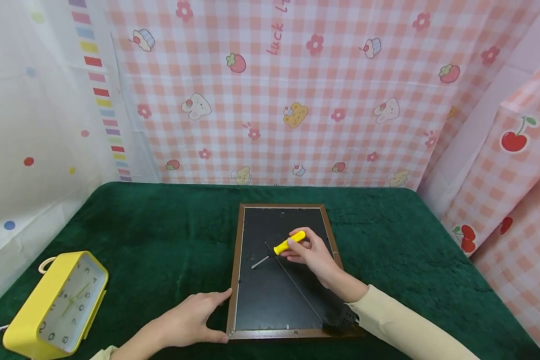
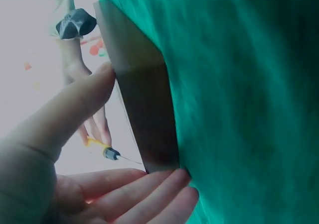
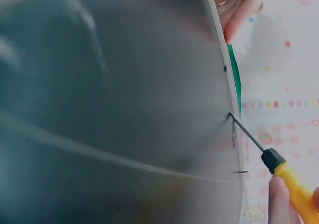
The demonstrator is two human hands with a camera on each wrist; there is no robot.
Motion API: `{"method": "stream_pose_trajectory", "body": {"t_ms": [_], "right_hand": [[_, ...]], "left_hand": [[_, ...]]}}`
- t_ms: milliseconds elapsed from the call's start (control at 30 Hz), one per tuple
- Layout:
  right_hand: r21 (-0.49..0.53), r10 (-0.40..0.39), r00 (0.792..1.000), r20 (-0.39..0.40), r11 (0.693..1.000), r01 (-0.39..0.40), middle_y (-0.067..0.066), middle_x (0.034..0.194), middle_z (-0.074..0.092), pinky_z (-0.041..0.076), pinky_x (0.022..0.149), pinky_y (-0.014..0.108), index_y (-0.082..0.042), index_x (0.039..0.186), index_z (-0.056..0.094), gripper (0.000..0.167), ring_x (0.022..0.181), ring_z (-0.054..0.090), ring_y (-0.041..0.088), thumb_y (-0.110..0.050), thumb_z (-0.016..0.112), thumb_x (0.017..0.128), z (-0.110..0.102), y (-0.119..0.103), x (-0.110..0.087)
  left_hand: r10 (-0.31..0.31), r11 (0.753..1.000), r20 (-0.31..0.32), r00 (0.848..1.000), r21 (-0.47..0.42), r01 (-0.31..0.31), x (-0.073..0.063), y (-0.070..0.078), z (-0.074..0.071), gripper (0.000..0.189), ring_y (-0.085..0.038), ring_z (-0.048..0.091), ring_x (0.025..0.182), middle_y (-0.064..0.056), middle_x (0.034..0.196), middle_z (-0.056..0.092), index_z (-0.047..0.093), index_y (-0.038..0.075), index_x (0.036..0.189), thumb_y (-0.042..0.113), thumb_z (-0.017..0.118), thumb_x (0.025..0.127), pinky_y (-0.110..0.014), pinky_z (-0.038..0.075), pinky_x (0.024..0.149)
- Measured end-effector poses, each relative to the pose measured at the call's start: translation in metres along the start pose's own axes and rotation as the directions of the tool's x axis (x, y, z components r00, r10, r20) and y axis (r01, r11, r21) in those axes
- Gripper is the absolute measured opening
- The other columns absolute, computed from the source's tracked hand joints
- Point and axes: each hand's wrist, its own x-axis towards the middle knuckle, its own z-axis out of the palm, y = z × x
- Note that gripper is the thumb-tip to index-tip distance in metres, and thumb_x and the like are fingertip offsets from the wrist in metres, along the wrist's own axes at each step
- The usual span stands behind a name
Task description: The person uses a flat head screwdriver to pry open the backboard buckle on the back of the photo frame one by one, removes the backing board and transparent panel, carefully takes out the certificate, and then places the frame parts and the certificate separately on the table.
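Observation:
A brown-bordered picture frame point(image 1: 261, 335) lies on the green cloth with its black backing board point(image 1: 261, 300) facing up. Above it my right hand point(image 1: 317, 265) grips the yellow handle of a screwdriver point(image 1: 280, 248), its shaft slanting down toward the board's left edge. In the right wrist view the screwdriver's tip point(image 3: 230, 115) is at that edge, close to a thin metal tab point(image 3: 240, 172); contact is hard to tell. My left hand point(image 1: 191, 320), fingers extended, touches the frame's left side by the near corner, and its thumb point(image 2: 102, 79) rests against the border.
A yellow alarm clock point(image 1: 45, 300) stands at the left, with a patterned cord behind it. Green plush cloth point(image 1: 162, 235) covers the table. Pink checked curtains point(image 1: 270, 90) hang at the back and right, a white dotted one point(image 1: 40, 125) at the left.

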Motion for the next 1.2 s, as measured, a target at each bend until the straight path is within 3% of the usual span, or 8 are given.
{"method": "stream_pose_trajectory", "body": {"t_ms": [133, 300, 467, 733, 1033, 1200], "right_hand": [[0.007, 0.028, 1.0, 0.009, 1.0, -0.028, 0.017, 0.102, 0.058, 0.047, 0.075, 0.033, 0.002, 0.116, 0.04, 0.037, 0.087, 0.06, 0.027, -0.014, 0.056, 0.087, 0.0, 0.001, -0.01], [0.01, 0.044, 0.998, 0.035, 0.999, -0.044, 0.018, 0.103, 0.058, 0.047, 0.076, 0.033, 0.005, 0.118, 0.04, 0.037, 0.088, 0.06, 0.028, -0.01, 0.056, 0.087, 0.003, 0.005, -0.019], [-0.001, 0.047, 0.998, 0.048, 0.999, -0.047, 0.017, 0.102, 0.059, 0.047, 0.076, 0.032, 0.007, 0.115, 0.041, 0.038, 0.088, 0.06, 0.026, -0.012, 0.058, 0.086, 0.008, 0.009, -0.027], [-0.021, 0.044, 0.999, 0.029, 0.999, -0.043, 0.017, 0.1, 0.058, 0.047, 0.075, 0.031, 0.007, 0.114, 0.042, 0.041, 0.086, 0.061, 0.025, -0.017, 0.059, 0.085, 0.011, 0.01, -0.031], [0.058, 0.112, 0.994, 0.019, 0.992, -0.112, 0.017, 0.102, 0.056, 0.046, 0.078, 0.031, 0.008, 0.117, 0.038, 0.043, 0.089, 0.06, 0.025, -0.017, 0.057, 0.087, 0.013, 0.013, -0.034], [0.108, 0.111, 0.994, -0.003, 0.988, -0.11, 0.018, 0.103, 0.056, 0.046, 0.078, 0.031, 0.008, 0.118, 0.037, 0.045, 0.09, 0.06, 0.024, -0.016, 0.057, 0.087, 0.018, 0.015, -0.038]], "left_hand": [[-0.034, 0.999, 0.011, 0.999, 0.013, 0.034, -0.004, 0.007, 0.005, 0.084, -0.024, 0.049, 0.107, -0.017, 0.122, 0.049, 0.039, -0.008, 0.128, 0.042, 0.071, 0.069, -0.039, 0.043, 0.082], [-0.044, 0.997, -0.02, 0.999, 0.065, 0.045, -0.004, 0.011, 0.009, 0.076, -0.022, 0.053, 0.101, -0.016, 0.115, 0.054, 0.044, -0.009, 0.124, 0.037, 0.072, 0.07, -0.037, 0.046, 0.079], [-0.056, 0.998, -0.034, 0.998, 0.022, 0.057, -0.002, 0.012, 0.011, 0.068, -0.016, 0.057, 0.091, -0.012, 0.111, 0.057, 0.049, -0.005, 0.12, 0.035, 0.073, 0.07, -0.034, 0.048, 0.073], [-0.02, 0.991, -0.032, 0.999, 0.13, 0.024, -0.003, 0.015, 0.015, 0.046, -0.016, 0.056, 0.089, -0.009, 0.108, 0.057, 0.059, 0.015, 0.113, 0.031, 0.071, 0.072, -0.036, 0.048, 0.073], [-0.002, 0.987, -0.019, 1.0, 0.158, 0.005, -0.001, 0.015, 0.015, 0.038, -0.018, 0.056, 0.091, -0.012, 0.108, 0.058, 0.064, 0.014, 0.109, 0.03, 0.07, 0.074, -0.035, 0.048, 0.073], [0.03, 0.985, -0.019, 0.999, 0.17, -0.027, -0.001, 0.013, 0.014, 0.039, -0.02, 0.056, 0.095, -0.014, 0.11, 0.057, 0.064, 0.014, 0.109, 0.031, 0.069, 0.074, -0.035, 0.048, 0.073]]}}
